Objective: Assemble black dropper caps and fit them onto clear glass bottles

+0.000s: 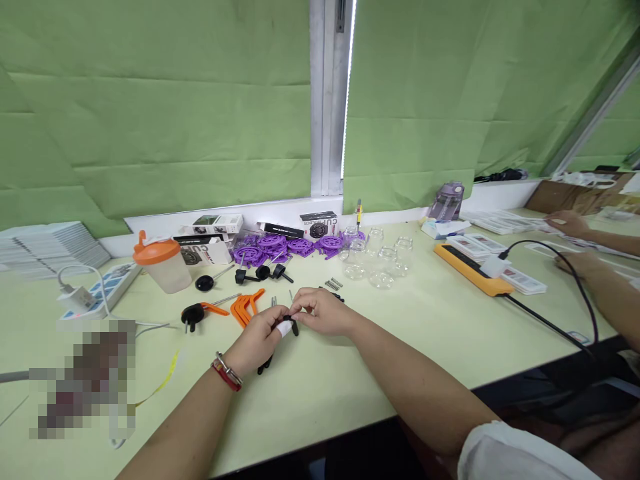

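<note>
My left hand (259,340), with a white wrap on its thumb, is closed on a small black plastic part (295,327). Touching the same part from the right is my right hand (324,311), its thumb and fingers pinched together. A thin metal pin sticks up close to those fingertips; I cannot tell whether it is held. More black parts (266,365) with metal rods lie under and beside my left hand. Orange plastic levers (245,307) rest just behind it, beside a black knob assembly (193,316) fitted with one orange lever. Small springs (333,285) lie beyond my right hand.
Behind stand purple plastic rings (301,247), cup holder boxes (205,251) and clear plastic cups (381,277). At left are an orange-lidded shaker (163,263) and a white power strip (107,287). An orange power strip (470,269) lies right, near another person's hands (575,263).
</note>
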A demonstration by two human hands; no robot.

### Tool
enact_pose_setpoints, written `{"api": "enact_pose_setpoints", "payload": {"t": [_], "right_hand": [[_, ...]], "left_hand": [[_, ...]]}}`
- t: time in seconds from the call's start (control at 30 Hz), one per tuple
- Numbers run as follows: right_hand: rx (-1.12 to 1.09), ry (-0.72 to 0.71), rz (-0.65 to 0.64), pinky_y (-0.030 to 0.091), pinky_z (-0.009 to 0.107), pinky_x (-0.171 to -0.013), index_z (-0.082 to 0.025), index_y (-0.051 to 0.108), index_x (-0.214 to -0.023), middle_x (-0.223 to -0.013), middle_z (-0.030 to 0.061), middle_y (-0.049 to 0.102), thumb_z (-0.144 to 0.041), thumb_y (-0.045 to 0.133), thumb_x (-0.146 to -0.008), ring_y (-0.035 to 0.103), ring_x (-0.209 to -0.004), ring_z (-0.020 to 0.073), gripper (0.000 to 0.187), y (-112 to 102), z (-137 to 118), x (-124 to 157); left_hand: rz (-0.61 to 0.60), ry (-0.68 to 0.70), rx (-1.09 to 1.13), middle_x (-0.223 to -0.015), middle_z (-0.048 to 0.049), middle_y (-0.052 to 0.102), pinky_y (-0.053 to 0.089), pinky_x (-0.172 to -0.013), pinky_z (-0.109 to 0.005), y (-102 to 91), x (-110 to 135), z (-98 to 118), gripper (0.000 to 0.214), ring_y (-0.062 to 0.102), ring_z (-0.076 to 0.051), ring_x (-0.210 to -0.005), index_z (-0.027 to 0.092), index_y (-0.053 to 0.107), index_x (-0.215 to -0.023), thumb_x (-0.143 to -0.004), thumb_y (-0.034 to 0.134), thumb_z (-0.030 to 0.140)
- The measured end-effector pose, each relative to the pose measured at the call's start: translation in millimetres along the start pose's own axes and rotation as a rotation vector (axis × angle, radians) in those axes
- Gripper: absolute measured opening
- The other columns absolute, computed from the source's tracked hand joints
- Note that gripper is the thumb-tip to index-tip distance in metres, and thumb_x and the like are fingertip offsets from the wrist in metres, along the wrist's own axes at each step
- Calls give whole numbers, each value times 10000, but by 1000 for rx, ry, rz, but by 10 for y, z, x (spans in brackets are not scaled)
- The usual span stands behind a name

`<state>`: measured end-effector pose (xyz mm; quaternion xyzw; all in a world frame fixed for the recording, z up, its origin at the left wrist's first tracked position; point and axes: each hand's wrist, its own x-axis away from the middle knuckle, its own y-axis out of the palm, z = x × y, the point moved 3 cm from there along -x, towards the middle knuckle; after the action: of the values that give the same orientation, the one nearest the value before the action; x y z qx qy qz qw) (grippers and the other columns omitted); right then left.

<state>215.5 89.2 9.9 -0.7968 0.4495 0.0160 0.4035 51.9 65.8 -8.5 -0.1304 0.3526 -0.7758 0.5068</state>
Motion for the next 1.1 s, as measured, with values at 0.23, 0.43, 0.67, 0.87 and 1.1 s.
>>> {"api": "enact_pose_setpoints", "payload": {"t": [0.23, 0.43, 0.67, 0.87, 1.1], "right_hand": [[-33, 9, -9, 427, 215, -634, -187, 714, -837, -825, 19, 627, -126, 617, -799, 557, -692, 104, 120, 26, -5, -7], [97, 339, 297, 478, 262, -774, -179, 710, -962, -963, 56, 703, -201, 514, -880, 635, -855, 155, 213, -323, 544, -12], [429, 647, 197, 450, 254, -775, -195, 737, -972, -1012, 57, 722, -165, 576, -826, 642, -931, 198, 220, -609, 1155, 120], [518, 717, 160, 416, 248, -702, -205, 735, -987, -1032, 84, 709, -161, 583, -818, 625, -941, 212, 231, -542, 1138, 91], [557, 760, 170, 429, 269, -750, -193, 664, -1154, -1089, 126, 662, -97, 579, -783, 608, -979, 234, 393, -542, 1157, 82]], "left_hand": [[-1, 6, 11, -736, 13, 509, 398, -629, -261, 2, -10, -9, 193, 441, -134, -684, 193, 545, -860, -886, 433, 348], [-16, -51, 40, -742, 14, 515, 402, -609, -264, -13, 6, -24, 206, 435, -128, -648, 200, 557, -907, -891, 432, 364], [-12, -39, -2, -738, 8, 523, 407, -606, -263, -22, 12, -32, 195, 454, -135, -650, 211, 554, -892, -884, 426, 359], [-10, -31, -38, -777, -3, 554, 434, -666, -298, -20, 15, -14, 178, 494, -153, -704, 211, 553, -916, -881, 429, 334], [-13, -39, -38, -773, -4, 543, 423, -652, -287, -8, 27, -23, 172, 486, -149, -695, 200, 555, -933, -880, 437, 313]]}}
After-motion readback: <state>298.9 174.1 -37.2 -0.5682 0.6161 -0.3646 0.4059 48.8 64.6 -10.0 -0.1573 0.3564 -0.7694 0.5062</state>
